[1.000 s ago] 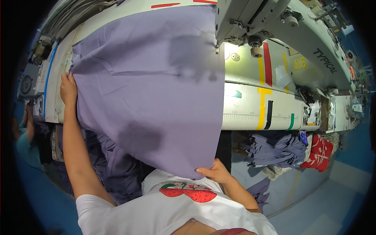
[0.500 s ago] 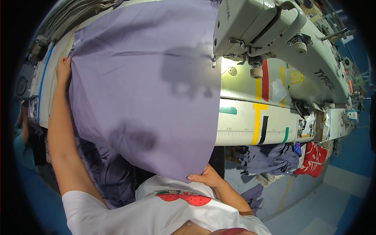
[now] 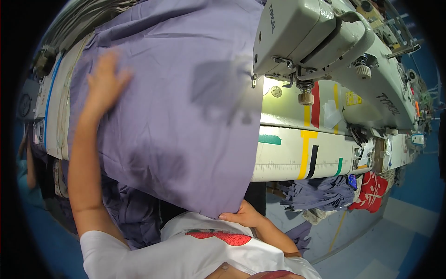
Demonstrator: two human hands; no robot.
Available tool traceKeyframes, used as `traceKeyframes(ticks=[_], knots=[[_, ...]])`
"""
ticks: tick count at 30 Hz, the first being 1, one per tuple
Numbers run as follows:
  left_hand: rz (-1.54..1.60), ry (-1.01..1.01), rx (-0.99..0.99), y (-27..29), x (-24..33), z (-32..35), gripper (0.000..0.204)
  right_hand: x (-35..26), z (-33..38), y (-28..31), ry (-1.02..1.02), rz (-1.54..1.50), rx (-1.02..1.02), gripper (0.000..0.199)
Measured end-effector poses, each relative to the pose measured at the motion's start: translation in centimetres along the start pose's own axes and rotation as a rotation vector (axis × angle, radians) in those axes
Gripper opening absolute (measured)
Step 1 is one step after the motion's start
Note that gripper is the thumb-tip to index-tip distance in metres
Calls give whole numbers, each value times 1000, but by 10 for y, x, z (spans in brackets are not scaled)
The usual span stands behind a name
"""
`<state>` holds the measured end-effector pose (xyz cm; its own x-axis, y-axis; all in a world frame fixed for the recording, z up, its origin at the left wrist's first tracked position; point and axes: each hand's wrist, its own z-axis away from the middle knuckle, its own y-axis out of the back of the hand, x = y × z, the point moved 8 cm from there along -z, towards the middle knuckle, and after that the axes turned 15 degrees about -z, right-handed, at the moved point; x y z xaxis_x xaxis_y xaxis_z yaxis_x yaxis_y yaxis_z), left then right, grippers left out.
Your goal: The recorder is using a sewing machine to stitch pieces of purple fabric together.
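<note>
A wide piece of lavender fabric [image 3: 186, 125] lies over the sewing machine table and hangs down toward my lap. Its straight right edge runs beside the needle and presser foot [image 3: 254, 81] of the white sewing machine [image 3: 297, 37]. My left hand [image 3: 106, 81] is over the left part of the cloth, fingers spread and smeared by motion; nothing is gripped in it. At the near right corner, my right hand [image 3: 244, 214] pinches the fabric between thumb and fingers, close to my shirt.
Right of the cloth, the white table edge [image 3: 278, 158] carries a ruler scale and coloured tape strips. Below it hang lavender fabric scraps [image 3: 320, 190] and a red patterned cloth [image 3: 373, 190]. More lavender fabric [image 3: 130, 209] bunches below the table. Stacked cloth [image 3: 88, 23] lies far left.
My left hand has let go of the fabric's left edge and moved right, onto the cloth. The cloth's left side now spreads farther left. My right hand still pinches the near corner.
</note>
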<state>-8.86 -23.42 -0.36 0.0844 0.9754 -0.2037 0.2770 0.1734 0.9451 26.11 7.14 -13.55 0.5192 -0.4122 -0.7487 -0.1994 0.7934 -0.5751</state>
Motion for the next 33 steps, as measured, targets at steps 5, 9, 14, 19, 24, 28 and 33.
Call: traceKeyframes(ticks=[5, 9, 14, 19, 24, 28, 33], knots=[[11, -38, -104, -2, 63, 12, 72, 0, 1, 4, -60, -75, 28, 23], [52, -49, -83, 20, 75, -18, 74, -1, 2, 3, -106, -139, 22, 24], [-115, -35, -370, 16, 88, 33, 76, -13, 0, -1, -25, -161, 51, 23], [24, -54, -123, 6, 88, 8, 74, -16, -2, 3, -52, -97, 59, 27], [2, -69, -95, -20, 82, -26, 68, -25, -10, -1, -82, -165, -34, 23], [59, -128, -30, -18, 87, -57, 69, -42, -22, -3, -13, -252, -25, 26], [101, -230, 247, 57, 137, -28, 55, -62, -29, -8, 112, -163, -43, 37]])
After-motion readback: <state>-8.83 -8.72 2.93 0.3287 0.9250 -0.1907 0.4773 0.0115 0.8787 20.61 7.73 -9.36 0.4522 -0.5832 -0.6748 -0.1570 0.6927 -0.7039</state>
